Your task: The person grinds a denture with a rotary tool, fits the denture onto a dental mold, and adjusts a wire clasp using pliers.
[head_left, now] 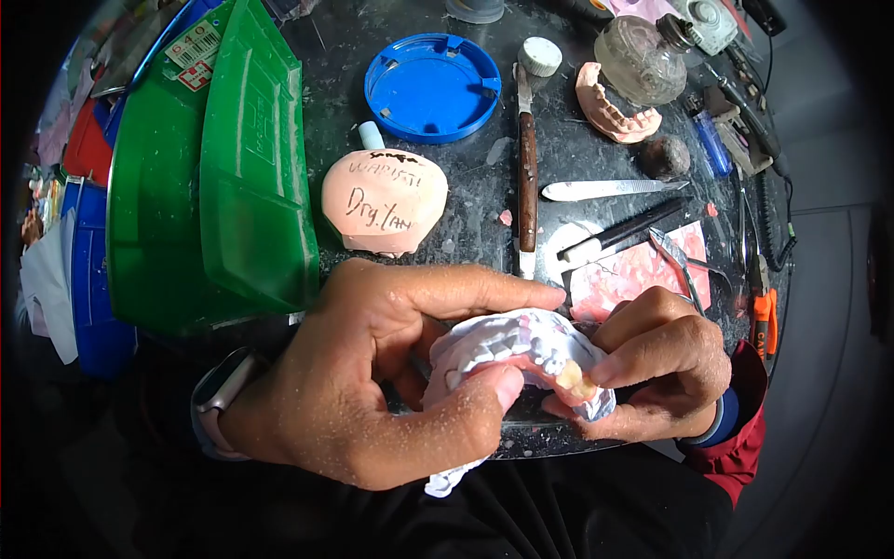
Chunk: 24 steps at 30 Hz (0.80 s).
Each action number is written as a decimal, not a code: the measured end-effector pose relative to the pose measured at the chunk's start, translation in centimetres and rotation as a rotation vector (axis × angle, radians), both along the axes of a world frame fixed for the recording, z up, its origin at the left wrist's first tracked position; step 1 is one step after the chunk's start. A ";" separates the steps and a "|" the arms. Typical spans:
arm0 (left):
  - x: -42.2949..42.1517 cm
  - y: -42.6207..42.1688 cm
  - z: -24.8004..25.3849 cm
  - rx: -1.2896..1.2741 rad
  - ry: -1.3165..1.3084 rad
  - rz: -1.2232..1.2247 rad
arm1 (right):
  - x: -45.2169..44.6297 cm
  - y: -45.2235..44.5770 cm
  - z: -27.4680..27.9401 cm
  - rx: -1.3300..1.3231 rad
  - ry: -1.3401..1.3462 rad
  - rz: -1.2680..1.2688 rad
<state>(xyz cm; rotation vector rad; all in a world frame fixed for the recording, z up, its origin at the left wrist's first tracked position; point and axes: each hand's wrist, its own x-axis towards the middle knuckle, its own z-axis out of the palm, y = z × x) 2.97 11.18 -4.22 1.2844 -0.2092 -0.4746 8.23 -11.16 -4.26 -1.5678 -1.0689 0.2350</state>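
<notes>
My left hand (pixel 368 391) is wrapped round a white plaster dental cast (pixel 498 337), with the thumb pressing inside its arch. A partial denture (pixel 575 384) with pink base and yellowish teeth sits on the cast's right end. There my right hand (pixel 663 368) pinches the cast and denture, fingers bent, one fingertip against the teeth. Beneath my left hand a white plaster piece (pixel 454 478) juts out; whether it belongs to the cast is hidden. Just beyond lies a sheet of pink wax (pixel 643 275) with a metal tool (pixel 678 261) on it.
Green bins (pixel 256 158) stand at the left. Behind my hands are a pink cast base with handwriting (pixel 386 200), a blue lid (pixel 431 88), a wooden-handled wax knife (pixel 528 177) and a scalpel handle (pixel 596 190). A pink dental cast (pixel 619 116) rests near a glass burner (pixel 643 61).
</notes>
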 end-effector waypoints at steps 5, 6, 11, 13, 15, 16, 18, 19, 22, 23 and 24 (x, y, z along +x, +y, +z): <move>-0.1 0.0 0.4 0.039 -0.031 0.013 | -0.2 0.0 -0.1 0.016 0.009 -0.010; -0.2 0.0 0.2 0.044 -0.066 0.022 | -0.2 0.0 -0.1 0.012 0.007 -0.008; -0.3 0.1 0.0 0.082 -0.092 -0.008 | -0.7 0.4 0.0 0.054 0.022 -0.099; -0.2 0.0 0.1 0.066 -0.066 -0.045 | -0.6 0.4 -0.1 0.016 -0.066 -0.143; 0.1 -0.1 0.6 0.034 -0.018 -0.099 | -0.4 0.2 0.0 -0.058 -0.185 -0.191; 0.2 -0.2 0.6 0.021 -0.024 -0.128 | -0.1 0.0 0.3 -0.114 -0.261 -0.217; 0.3 -0.4 0.7 -0.008 -0.012 -0.164 | -0.2 -0.2 0.8 -0.230 -0.410 -0.315; 0.4 -0.5 0.5 0.005 -0.029 -0.179 | -0.2 -0.2 0.7 -0.223 -0.442 -0.318; 0.4 -0.8 0.0 0.061 -0.084 -0.206 | 0.1 -0.4 0.4 -0.201 -0.494 -0.301; 0.4 -0.8 -0.2 0.094 -0.103 -0.205 | 0.2 -0.5 0.4 -0.192 -0.485 -0.280; 0.5 -0.7 -0.4 0.070 -0.087 -0.210 | 0.2 -0.6 0.4 -0.190 -0.480 -0.271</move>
